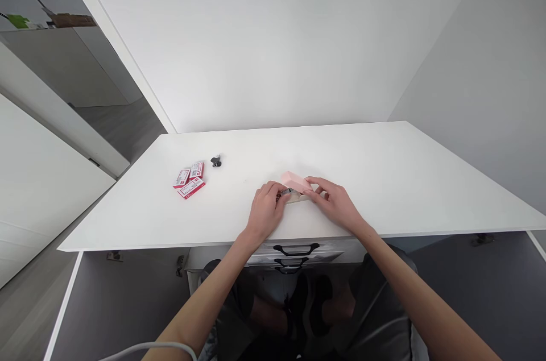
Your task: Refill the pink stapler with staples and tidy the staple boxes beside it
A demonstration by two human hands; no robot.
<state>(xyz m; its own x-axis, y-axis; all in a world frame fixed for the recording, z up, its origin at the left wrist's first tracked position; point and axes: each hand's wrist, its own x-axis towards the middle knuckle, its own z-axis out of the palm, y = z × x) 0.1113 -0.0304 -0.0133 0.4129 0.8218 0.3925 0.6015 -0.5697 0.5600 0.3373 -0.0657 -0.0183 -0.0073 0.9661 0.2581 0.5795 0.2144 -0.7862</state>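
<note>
A pink stapler (295, 181) lies near the middle of the white tabletop, its pink top raised over a pale base (297, 199). A small silvery metal part shows between top and base. My left hand (267, 208) is closed around the stapler's left end, fingertips and thumb by the metal part; a small dark bit under the fingers is too small to make out. My right hand (335, 202) pinches the right end of the pink top between thumb and fingers. Both hands partly hide the stapler's ends.
Three red-and-white small boxes (191, 187) lie together on the left of the white table (396, 179). A small black staple remover (216, 161) sits behind them to the right. Drawers with black handles (296, 249) are below the front edge. A white cable (149, 345) crosses my left forearm.
</note>
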